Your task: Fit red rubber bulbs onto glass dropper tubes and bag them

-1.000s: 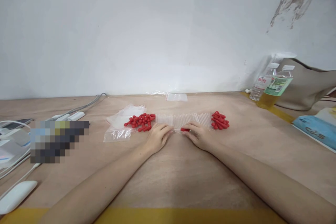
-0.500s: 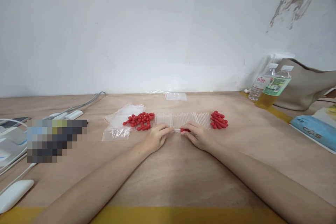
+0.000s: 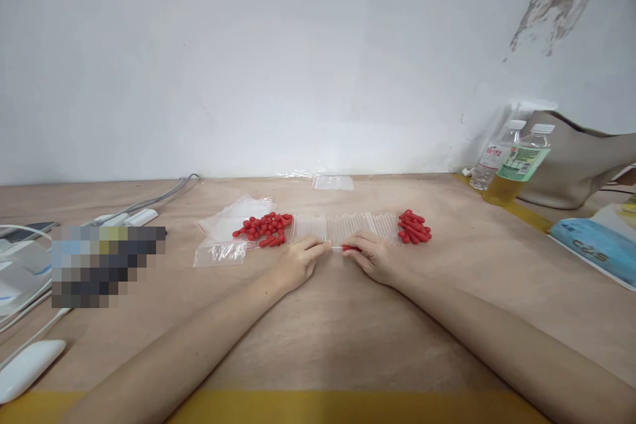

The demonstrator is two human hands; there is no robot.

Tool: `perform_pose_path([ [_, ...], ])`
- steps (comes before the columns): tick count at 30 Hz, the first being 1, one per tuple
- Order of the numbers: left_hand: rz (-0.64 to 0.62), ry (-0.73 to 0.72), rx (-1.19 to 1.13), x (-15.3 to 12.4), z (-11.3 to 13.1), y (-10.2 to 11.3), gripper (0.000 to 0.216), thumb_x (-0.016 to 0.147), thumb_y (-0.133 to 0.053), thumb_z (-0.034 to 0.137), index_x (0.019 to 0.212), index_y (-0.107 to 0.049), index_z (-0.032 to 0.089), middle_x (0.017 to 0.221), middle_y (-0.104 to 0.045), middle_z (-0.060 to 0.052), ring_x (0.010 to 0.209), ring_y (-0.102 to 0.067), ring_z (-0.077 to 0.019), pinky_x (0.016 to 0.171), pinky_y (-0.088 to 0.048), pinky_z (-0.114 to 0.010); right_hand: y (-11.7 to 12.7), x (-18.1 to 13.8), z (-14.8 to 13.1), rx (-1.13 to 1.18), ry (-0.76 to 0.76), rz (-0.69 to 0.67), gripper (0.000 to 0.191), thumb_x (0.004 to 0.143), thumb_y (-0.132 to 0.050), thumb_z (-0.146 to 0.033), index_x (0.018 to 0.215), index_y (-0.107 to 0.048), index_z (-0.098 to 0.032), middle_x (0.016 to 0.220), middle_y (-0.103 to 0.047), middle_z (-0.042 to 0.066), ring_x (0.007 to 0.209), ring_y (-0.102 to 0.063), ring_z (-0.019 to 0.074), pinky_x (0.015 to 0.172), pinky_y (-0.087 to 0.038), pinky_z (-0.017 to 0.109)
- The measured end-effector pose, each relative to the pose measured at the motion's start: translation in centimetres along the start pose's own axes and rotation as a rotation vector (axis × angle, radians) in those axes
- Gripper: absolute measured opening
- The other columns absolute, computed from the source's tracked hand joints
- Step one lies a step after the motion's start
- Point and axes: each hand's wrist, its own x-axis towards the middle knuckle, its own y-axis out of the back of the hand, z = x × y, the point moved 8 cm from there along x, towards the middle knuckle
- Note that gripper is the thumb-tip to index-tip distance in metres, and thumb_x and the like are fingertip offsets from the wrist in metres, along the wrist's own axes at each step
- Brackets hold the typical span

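Note:
A row of clear plastic tubes (image 3: 348, 226) lies across the middle of the brown table (image 3: 318, 344). Small red caps form a pile (image 3: 264, 228) at the row's left end and a smaller pile (image 3: 415, 227) at its right end. My left hand (image 3: 298, 262) is closed in a pinch on one clear tube (image 3: 334, 248) just in front of the row. My right hand (image 3: 375, 257) pinches a red cap (image 3: 350, 248) at that tube's right end. Both forearms rest on the table.
Clear plastic bags (image 3: 226, 235) lie left of the red pile, another (image 3: 332, 182) by the wall. Two bottles (image 3: 514, 162), a beige bag (image 3: 581, 159) and a blue packet (image 3: 593, 245) stand at right. Cables (image 3: 149, 202) and white devices (image 3: 30, 368) sit at left.
The view shifted slightly. My hands stay together in front of the tube row, with the red cap held a little closer against the tube.

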Motion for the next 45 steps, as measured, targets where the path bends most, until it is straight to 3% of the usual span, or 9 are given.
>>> perform_pose_path([
  [10, -0.041, -0.045, 0.042, 0.0, 0.4, -0.2, 0.032, 0.08, -0.035, 0.005, 0.103, -0.055, 0.016, 0.086, -0.059, -0.007, 0.078, -0.054, -0.0151, 0.069, -0.046, -0.028, -0.8, -0.3, -0.5, -0.082, 0.108, -0.01, 0.019, 0.085, -0.041, -0.026, 0.092, -0.057, -0.019, 0.076, -0.057, 0.005, 0.069, -0.052, 0.0139, 0.063, -0.045, 0.026],
  [16, -0.037, -0.015, 0.08, 0.1, 0.4, -0.2, 0.029, 0.082, -0.036, 0.008, 0.102, -0.056, 0.017, 0.087, -0.059, -0.007, 0.08, -0.053, -0.0155, 0.071, -0.046, -0.028, -1.3, 0.1, 0.0, -0.163, 0.097, -0.051, 0.019, 0.085, -0.041, -0.026, 0.09, -0.057, -0.018, 0.077, -0.058, 0.005, 0.072, -0.051, 0.0148, 0.067, -0.041, 0.028],
  [22, 0.052, 0.073, 0.112, 0.4, -0.9, 0.3, 0.02, 0.085, -0.042, 0.018, 0.098, -0.057, 0.015, 0.086, -0.06, -0.007, 0.079, -0.053, -0.0156, 0.071, -0.046, -0.028, -0.6, 0.5, 1.1, -0.32, 0.007, 0.006, 0.018, 0.084, -0.045, -0.029, 0.085, -0.059, -0.018, 0.078, -0.062, 0.004, 0.075, -0.05, 0.0165, 0.071, -0.033, 0.033],
  [28, 0.036, 0.095, 0.12, 0.4, -1.4, 0.7, 0.019, 0.085, -0.043, 0.024, 0.09, -0.06, 0.016, 0.075, -0.058, -0.005, 0.071, -0.052, -0.0145, 0.066, -0.044, -0.027, 0.0, 0.3, 2.2, -0.306, -0.083, -0.017, 0.017, 0.082, -0.047, -0.029, 0.084, -0.059, -0.018, 0.079, -0.063, 0.005, 0.078, -0.05, 0.0165, 0.075, -0.031, 0.032],
  [45, -0.005, 0.08, 0.091, 0.0, -0.9, 0.2, 0.02, 0.086, -0.042, 0.023, 0.086, -0.06, 0.015, 0.07, -0.053, -0.004, 0.066, -0.05, -0.0132, 0.062, -0.041, -0.024, -0.8, 0.0, 0.7, -0.256, 0.052, -0.108, 0.019, 0.084, -0.042, -0.028, 0.08, -0.057, -0.017, 0.07, -0.06, 0.001, 0.072, -0.051, 0.0133, 0.085, -0.023, 0.035],
])
